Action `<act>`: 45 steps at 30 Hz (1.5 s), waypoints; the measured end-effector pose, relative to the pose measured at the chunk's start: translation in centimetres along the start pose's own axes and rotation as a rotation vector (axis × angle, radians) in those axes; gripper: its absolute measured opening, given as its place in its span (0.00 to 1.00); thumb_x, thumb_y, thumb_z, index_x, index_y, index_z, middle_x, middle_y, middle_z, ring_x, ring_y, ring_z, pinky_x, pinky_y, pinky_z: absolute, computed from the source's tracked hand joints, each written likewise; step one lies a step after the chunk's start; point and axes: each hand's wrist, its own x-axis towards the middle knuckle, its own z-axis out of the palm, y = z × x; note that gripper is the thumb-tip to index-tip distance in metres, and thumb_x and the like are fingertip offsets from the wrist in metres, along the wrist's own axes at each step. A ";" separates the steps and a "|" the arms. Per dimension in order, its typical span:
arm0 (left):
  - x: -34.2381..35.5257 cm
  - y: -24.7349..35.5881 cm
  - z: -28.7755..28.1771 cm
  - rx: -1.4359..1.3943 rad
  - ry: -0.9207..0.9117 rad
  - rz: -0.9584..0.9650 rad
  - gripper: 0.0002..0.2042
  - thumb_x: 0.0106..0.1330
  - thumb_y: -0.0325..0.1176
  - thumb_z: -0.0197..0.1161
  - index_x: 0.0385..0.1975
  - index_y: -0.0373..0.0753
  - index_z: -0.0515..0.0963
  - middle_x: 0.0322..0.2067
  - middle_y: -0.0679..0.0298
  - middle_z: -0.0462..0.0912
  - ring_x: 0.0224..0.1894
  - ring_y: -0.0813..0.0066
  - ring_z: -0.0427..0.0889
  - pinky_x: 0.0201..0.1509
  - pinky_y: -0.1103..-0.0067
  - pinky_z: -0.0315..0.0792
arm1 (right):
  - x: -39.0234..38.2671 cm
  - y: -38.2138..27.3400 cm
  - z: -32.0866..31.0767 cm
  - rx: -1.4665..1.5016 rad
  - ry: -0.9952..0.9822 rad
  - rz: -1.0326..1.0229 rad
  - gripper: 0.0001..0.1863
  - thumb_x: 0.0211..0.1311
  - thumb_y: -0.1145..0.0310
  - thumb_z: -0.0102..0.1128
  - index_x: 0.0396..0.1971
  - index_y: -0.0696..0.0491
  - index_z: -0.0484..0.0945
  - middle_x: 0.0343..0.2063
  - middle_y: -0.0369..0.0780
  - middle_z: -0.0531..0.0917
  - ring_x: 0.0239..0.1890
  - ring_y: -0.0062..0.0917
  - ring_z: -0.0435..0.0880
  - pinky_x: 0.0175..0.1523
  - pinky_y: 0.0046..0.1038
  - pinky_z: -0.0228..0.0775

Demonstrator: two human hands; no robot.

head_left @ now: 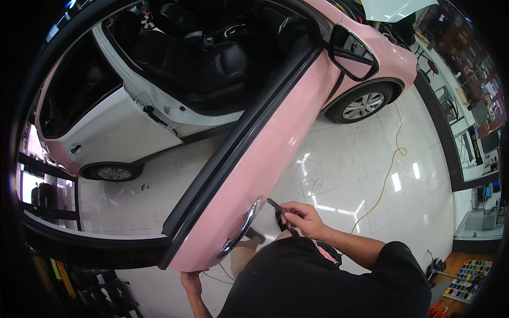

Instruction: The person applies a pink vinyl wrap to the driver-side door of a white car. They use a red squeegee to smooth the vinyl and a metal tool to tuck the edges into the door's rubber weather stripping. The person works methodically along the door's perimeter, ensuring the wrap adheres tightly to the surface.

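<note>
Glossy pale tile floor [339, 159], straight joints. Smooth pink-and-white car [122, 127] on it. Open front door [281, 153]: pink, shiny, gently curved. Black trim [244, 138], long and straight, along its window edge. Chrome handle [240, 229], elongated, on door. Left hand [191, 282] at door's near edge, fingers partly hidden, can't tell grip. Right hand [303, 218] pinches flat, dark tool [274, 204] just beside handle.
</note>
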 end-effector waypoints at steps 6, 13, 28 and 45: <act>4.7 -3.3 -6.7 0.787 -0.179 -0.040 0.21 0.73 0.34 0.55 0.62 0.31 0.69 0.55 0.52 0.78 0.59 0.61 0.74 0.63 0.69 0.67 | 2.5 -0.2 8.6 0.116 0.206 -0.518 0.16 0.70 0.79 0.46 0.56 0.60 0.73 0.34 0.41 0.80 0.30 0.18 0.74 0.36 0.21 0.69; 7.5 3.3 -3.9 0.775 -0.471 -0.120 0.22 0.73 0.37 0.57 0.62 0.31 0.70 0.60 0.55 0.73 0.63 0.65 0.69 0.65 0.69 0.65 | 3.6 -1.9 13.7 0.030 0.164 -0.624 0.19 0.70 0.83 0.44 0.59 0.59 0.71 0.36 0.43 0.79 0.31 0.19 0.74 0.37 0.21 0.69; 1.5 17.2 1.1 1.263 -0.907 -0.198 0.18 0.65 0.42 0.62 0.45 0.32 0.81 0.41 0.53 0.86 0.46 0.62 0.85 0.51 0.70 0.75 | 3.1 -4.2 13.4 0.378 0.060 -0.371 0.24 0.71 0.78 0.46 0.66 0.60 0.62 0.39 0.41 0.76 0.32 0.19 0.75 0.36 0.20 0.69; 5.5 18.2 16.9 -0.141 -0.465 0.306 0.19 0.79 0.44 0.46 0.36 0.33 0.74 0.41 0.49 0.85 0.23 0.72 0.78 0.42 0.74 0.76 | 1.0 -4.1 15.4 0.117 -0.138 0.006 0.11 0.74 0.71 0.49 0.45 0.62 0.75 0.29 0.41 0.82 0.26 0.23 0.83 0.31 0.21 0.77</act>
